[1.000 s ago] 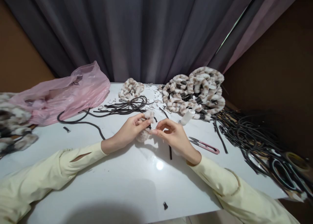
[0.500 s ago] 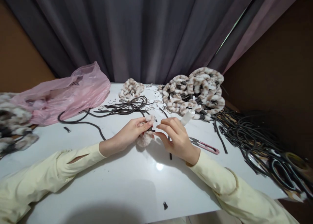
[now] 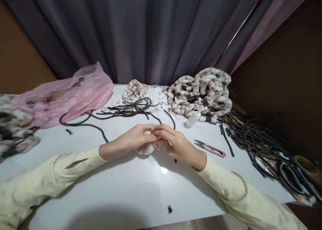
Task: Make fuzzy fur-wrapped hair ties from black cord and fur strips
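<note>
My left hand [image 3: 137, 136] is closed on a fluffy white-and-brown plush piece [image 3: 146, 149], whose lower end hangs just above or on the white table. My right hand [image 3: 176, 141] meets it there, fingertips pinched together against the left fingers. Whatever those right fingertips grip is covered by the hands; the dark cord end seen on the plush a moment before is hidden. To the right of my right hand lie pink-handled thread snips [image 3: 210, 148], blades apart. Behind it a small white bottle [image 3: 193, 118] stands tilted-looking near the plush pile.
Plush rings [image 3: 201, 92] are heaped at the back right, one more ring [image 3: 135, 90] back centre. Dark cords [image 3: 136, 107] lie behind my hands, with a tangle [image 3: 254, 139] at right. A pink plastic bag [image 3: 72, 96] sits left. A short cord scrap [image 3: 170, 209] lies near the front edge.
My right hand has moved left so that its fingertips now meet my left hand over the plush piece. The dark cord end there has become covered.
</note>
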`<state>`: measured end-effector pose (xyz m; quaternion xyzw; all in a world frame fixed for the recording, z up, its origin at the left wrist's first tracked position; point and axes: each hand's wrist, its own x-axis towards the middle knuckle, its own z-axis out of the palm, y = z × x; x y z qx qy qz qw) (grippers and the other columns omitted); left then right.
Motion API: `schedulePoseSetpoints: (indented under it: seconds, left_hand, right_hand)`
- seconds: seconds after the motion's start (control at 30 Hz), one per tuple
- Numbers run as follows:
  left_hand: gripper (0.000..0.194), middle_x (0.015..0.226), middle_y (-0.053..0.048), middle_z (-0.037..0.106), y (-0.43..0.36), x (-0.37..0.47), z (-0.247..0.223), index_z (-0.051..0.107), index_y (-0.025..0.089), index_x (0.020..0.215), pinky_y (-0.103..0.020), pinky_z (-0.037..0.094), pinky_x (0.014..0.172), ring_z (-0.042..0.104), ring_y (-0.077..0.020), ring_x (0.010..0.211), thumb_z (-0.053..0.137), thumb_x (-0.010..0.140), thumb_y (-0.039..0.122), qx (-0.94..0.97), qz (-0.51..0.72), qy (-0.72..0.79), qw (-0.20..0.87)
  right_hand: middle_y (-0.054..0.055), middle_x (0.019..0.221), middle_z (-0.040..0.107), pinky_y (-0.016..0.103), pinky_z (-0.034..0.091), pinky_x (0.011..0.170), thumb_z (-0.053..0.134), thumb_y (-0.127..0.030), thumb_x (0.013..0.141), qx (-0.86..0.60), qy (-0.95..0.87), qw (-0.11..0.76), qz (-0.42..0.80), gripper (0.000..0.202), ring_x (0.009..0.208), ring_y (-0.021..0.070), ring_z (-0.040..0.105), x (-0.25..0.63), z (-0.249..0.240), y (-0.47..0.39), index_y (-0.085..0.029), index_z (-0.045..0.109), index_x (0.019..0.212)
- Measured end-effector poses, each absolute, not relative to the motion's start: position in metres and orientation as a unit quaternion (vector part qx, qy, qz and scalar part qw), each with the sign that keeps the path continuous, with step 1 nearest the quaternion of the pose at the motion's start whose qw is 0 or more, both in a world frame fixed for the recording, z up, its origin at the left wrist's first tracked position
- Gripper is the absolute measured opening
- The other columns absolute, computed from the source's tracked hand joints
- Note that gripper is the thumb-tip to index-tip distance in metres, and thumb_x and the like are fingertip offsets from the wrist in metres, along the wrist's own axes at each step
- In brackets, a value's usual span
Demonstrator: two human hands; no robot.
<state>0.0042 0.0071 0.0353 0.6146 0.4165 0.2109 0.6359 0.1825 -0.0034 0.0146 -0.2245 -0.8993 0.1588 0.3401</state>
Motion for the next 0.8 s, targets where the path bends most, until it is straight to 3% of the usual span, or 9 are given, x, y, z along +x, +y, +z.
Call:
schedulePoseSetpoints:
  seconds: [0.13,0.27,0.33,0.4,0.43,0.5,0.6,0.8]
  left_hand:
    - [0.035,0.066,-0.004,0.065,0.006,0.003,0.035,0.058,0.012,0.091,-0.019,0.032,0.044,0.051,-0.0089,0.048,0.064,0.072,0.041,0.601,0.19,0.425,0.65]
    - [0.034,0.064,-0.003,0.065,0.007,0.003,0.029,0.057,0.013,0.09,-0.017,0.031,0.044,0.051,-0.0085,0.048,0.066,0.071,0.039,0.604,0.253,0.425,0.625]
    - [0.035,0.069,-0.005,0.067,0.009,0.003,0.029,0.057,0.013,0.093,-0.018,0.033,0.045,0.053,-0.0096,0.051,0.063,0.074,0.042,0.605,0.278,0.424,0.614]
    - [0.04,0.071,-0.006,0.067,0.011,0.002,0.031,0.056,0.012,0.095,-0.018,0.031,0.043,0.052,-0.0093,0.049,0.062,0.074,0.045,0.608,0.296,0.431,0.597]
    - [0.042,0.072,-0.006,0.066,0.011,0.002,0.033,0.056,0.012,0.096,-0.018,0.031,0.042,0.051,-0.0091,0.048,0.063,0.073,0.046,0.61,0.305,0.434,0.589]
    - [0.043,0.073,-0.006,0.066,0.011,0.002,0.036,0.056,0.012,0.096,-0.018,0.032,0.042,0.053,-0.0101,0.049,0.063,0.073,0.047,0.609,0.316,0.435,0.583]
    - [0.04,0.075,-0.005,0.065,0.009,0.003,0.038,0.056,0.013,0.095,-0.019,0.037,0.047,0.058,-0.0135,0.059,0.063,0.073,0.046,0.607,0.323,0.425,0.588]
    - [0.042,0.069,-0.003,0.063,0.009,0.002,0.04,0.055,0.014,0.101,-0.019,0.036,0.047,0.051,-0.0094,0.05,0.062,0.075,0.046,0.603,0.295,0.406,0.62]
  right_hand:
    - [0.012,0.105,0.055,0.03,0.048,0.083,0.041,-0.001,0.08,-0.215,-0.895,0.355,0.166,0.027,0.101,0.0179,0.053,0.182,0.014,-0.002,-0.016,0.048,0.102]
    - [0.014,0.111,0.052,0.031,0.046,0.085,0.039,-0.001,0.081,-0.238,-0.885,0.36,0.177,0.031,0.106,0.0181,0.051,0.182,0.017,-0.004,-0.015,0.048,0.107]
    - [0.013,0.106,0.054,0.029,0.047,0.078,0.043,-0.006,0.082,-0.285,-0.855,0.407,0.149,0.024,0.096,0.0176,0.054,0.183,0.02,-0.008,-0.015,0.05,0.103]
    - [0.009,0.087,0.058,0.027,0.045,0.066,0.05,-0.016,0.083,-0.352,-0.813,0.448,0.124,0.006,0.075,0.0152,0.054,0.183,0.024,-0.012,-0.015,0.054,0.086]
    - [0.006,0.075,0.057,0.025,0.042,0.059,0.054,-0.022,0.082,-0.388,-0.796,0.445,0.134,0.009,0.064,0.0132,0.051,0.182,0.025,-0.013,-0.016,0.055,0.076]
    - [0.0,0.054,0.051,0.023,0.036,0.051,0.059,-0.034,0.079,-0.457,-0.771,0.384,0.221,0.025,0.05,0.0095,0.044,0.179,0.025,-0.016,-0.015,0.056,0.063]
    - [-0.004,0.043,0.047,0.021,0.031,0.045,0.061,-0.049,0.075,-0.495,-0.716,0.272,0.411,0.038,0.043,0.0067,0.039,0.17,0.019,-0.017,-0.014,0.06,0.063]
    - [-0.005,0.049,0.051,0.018,0.029,0.039,0.06,-0.043,0.077,-0.438,-0.651,0.258,0.564,0.031,0.038,0.0036,0.036,0.173,0.021,-0.011,-0.013,0.063,0.077]
